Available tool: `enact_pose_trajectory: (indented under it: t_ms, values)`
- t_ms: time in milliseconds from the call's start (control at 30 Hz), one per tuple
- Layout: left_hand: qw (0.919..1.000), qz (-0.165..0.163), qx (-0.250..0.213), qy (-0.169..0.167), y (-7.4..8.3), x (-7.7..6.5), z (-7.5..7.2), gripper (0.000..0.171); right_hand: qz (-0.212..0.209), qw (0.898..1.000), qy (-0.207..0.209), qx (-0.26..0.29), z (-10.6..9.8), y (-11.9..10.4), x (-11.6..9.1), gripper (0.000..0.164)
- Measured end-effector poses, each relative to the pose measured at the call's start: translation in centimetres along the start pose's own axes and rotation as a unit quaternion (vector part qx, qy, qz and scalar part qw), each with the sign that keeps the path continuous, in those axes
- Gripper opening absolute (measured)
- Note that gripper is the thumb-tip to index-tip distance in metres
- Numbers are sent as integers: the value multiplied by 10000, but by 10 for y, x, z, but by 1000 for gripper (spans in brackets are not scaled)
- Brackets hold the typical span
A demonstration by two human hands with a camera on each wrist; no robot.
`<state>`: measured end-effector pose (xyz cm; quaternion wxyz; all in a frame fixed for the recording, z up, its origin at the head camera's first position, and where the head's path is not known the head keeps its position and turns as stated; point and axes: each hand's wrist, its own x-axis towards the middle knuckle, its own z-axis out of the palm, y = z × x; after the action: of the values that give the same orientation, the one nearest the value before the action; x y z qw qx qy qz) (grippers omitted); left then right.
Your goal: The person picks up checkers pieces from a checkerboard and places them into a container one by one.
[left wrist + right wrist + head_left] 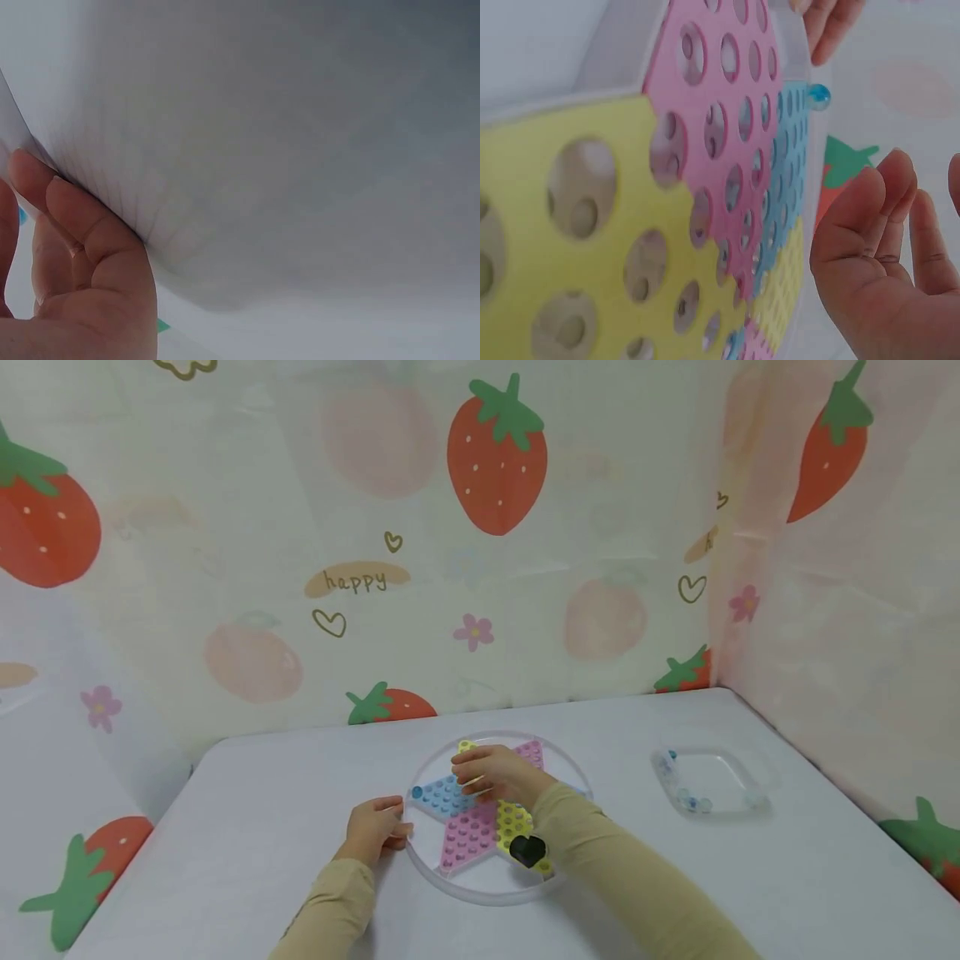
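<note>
A round Chinese checkers board (468,839) with a pink, yellow and blue star of holes lies on the white table. One blue marble (417,792) sits at the tip of the left blue point; it shows in the right wrist view too. My left hand (372,829) holds the board's clear rim at the left, thumb and fingers bent against it. Over the middle of the board hovers my right hand (498,774), its fingers loosely bent. Nothing shows between those fingers (855,206) in the right wrist view. The right hand and sleeve hide part of the star.
To the right of the board stands a clear plastic tray (716,752) with several marbles (692,802) in it. A dark heart shape (528,851) overlaps the near yellow point. A strawberry-print sheet (498,610) hangs behind the table (300,777) and along its right side.
</note>
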<state>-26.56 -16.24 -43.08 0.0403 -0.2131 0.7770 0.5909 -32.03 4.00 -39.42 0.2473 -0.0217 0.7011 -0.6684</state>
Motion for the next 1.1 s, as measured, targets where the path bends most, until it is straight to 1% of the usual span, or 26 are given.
enact_pose_trajectory:
  t_ms: [200,333,500,667,833,933,1100]
  values:
    - [10000,-11,18,60,0,2,0,47,209,9998,52,-47,16,1,12,36]
    - [10000,10,44,55,-1,4,-1,46,394,9990,179,-96,27,3,23,30]
    - [10000,72,60,31,-4,2,-1,46,550,9975,257,-369,41,7,32,26]
    - [9998,191,9,-2,-4,0,0,42,606,9967,211,-495,47,7,35,27]
    - [9998,186,5,-21,-3,-1,-1,40,711,9955,191,-594,52,6,41,27]
    - [9998,185,-16,-23,-2,-1,-2,39,704,9955,146,-620,53,5,45,26]
    - [9997,197,-104,-72,-1,-2,-3,39,685,9946,26,-777,56,3,45,29]
